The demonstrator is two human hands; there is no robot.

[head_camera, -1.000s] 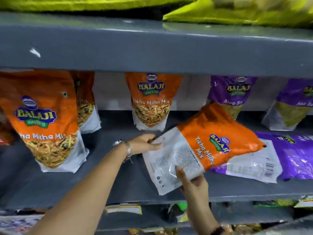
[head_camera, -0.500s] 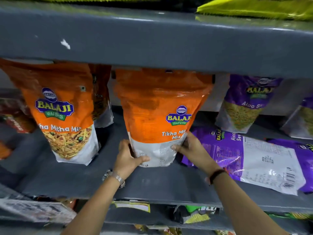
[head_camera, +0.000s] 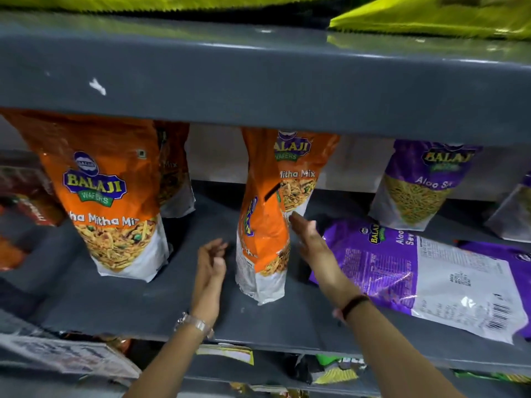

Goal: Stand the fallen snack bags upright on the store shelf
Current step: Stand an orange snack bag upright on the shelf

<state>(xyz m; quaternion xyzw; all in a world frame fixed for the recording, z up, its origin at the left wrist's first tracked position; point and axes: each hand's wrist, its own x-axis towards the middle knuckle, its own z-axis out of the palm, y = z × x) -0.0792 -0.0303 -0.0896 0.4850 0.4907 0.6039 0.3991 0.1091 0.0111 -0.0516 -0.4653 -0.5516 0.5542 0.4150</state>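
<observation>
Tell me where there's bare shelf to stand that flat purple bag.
Bare shelf lies between the big orange bag and the turned orange bag, where the left hand hovers. The front strip is also bare. The right side is crowded: the flat purple bag lies beside the right hand.

Both hands, left (head_camera: 209, 261) and right (head_camera: 309, 239), reach forward, fingers loose (nothing gripped).

Counted on the grey metal shelf (head_camera: 120, 305): four upright orange Tikha Mitha Mix snack bags (head_camera: 112, 196), (head_camera: 175, 173), (head_camera: 260, 242), (head_camera: 298, 173); two upright purple Aloo Sev snack bags (head_camera: 422, 185), (head_camera: 514, 214); two flat purple bags (head_camera: 425, 282), (head_camera: 500, 254). Two bare hands (head_camera: 209, 262), (head_camera: 309, 239).
</observation>
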